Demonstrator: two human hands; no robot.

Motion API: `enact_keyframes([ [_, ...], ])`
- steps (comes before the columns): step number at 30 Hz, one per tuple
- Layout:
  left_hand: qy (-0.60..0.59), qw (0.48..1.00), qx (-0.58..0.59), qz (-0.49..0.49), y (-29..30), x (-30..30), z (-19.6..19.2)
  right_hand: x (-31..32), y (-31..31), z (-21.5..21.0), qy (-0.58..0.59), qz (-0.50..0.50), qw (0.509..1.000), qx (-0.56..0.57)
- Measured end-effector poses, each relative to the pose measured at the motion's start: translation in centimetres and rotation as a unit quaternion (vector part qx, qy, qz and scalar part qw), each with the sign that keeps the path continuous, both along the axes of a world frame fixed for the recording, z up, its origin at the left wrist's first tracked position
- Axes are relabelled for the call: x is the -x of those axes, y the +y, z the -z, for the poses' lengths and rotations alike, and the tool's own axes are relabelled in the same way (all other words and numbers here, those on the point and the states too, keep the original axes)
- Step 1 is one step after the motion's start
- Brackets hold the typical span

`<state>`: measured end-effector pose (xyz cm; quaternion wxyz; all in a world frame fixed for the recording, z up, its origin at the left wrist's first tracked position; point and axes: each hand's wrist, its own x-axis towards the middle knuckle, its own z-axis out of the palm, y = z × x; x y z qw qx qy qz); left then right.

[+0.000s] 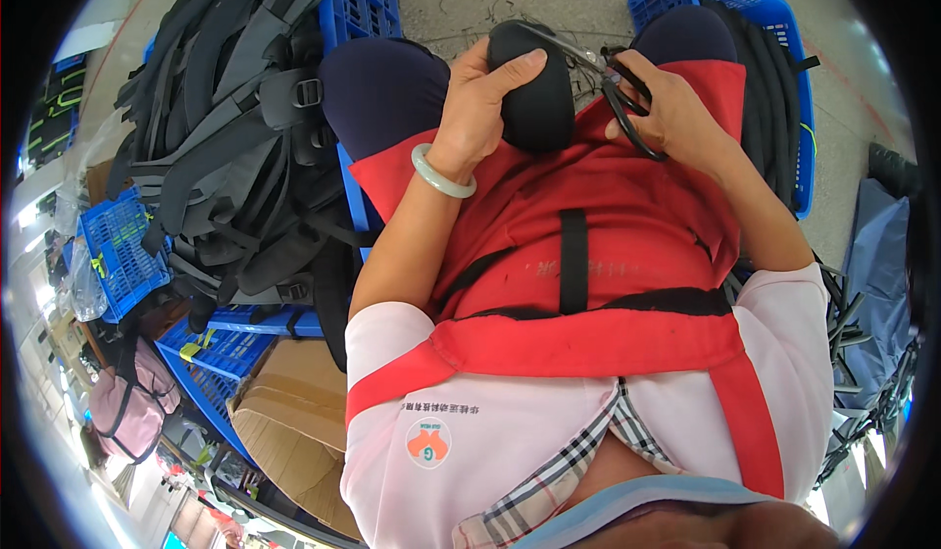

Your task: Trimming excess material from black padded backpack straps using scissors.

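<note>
My left hand (pixel 477 108), with a pale bangle at its wrist, grips a black rounded padded piece (pixel 539 108) above my lap. Its thumb lies on the front of the piece and its fingers go behind. In my right hand (pixel 676 108) is a pair of scissors (pixel 625 118) with black handles, fingers and thumb around the loops. The metal blades point left, across the upper edge of the padded piece. Whether they touch it I cannot tell. A red apron (pixel 588 206) covers my lap below both hands.
At my left, black and grey padded straps with buckles (pixel 235 127) are heaped over blue crates (pixel 123 255). A blue basket (pixel 804 137) at my right holds long black padded pieces (pixel 765 108). Dark scraps (pixel 500 5) litter the floor ahead. A cardboard box (pixel 294 402) stands at lower left.
</note>
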<state>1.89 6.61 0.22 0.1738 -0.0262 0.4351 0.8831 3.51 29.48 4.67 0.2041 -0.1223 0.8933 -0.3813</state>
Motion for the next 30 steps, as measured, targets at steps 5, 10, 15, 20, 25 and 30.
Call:
enact_keyframes([
  [5, -0.013, 1.0, 0.003, 0.023, 0.0, 0.1, -0.1, 0.1, 1.1, 0.6, -0.029, -0.007, 0.999, 0.044],
  [10, -0.009, 0.999, 0.012, 0.042, -0.3, 0.1, 0.0, 0.7, 0.8, -1.9, -0.047, -0.017, 0.999, -0.002],
  [15, -0.012, 0.998, 0.009, 0.062, -0.1, -0.1, 0.0, 1.1, 1.7, -2.6, -0.112, -0.015, 0.994, -0.012],
  [20, 0.006, 0.995, 0.006, 0.103, 0.1, -0.4, 0.1, 1.1, 2.1, -3.3, -0.073, -0.052, 0.995, -0.033],
  [25, 0.008, 0.99, 0.016, 0.137, 0.1, -0.5, 0.2, 1.9, 2.6, -4.9, -0.165, -0.04, 0.983, -0.072],
  [30, 0.03, 0.985, 0.037, 0.168, 0.4, -0.8, -0.2, 2.7, 3.7, -4.7, -0.101, -0.104, 0.985, -0.096],
])
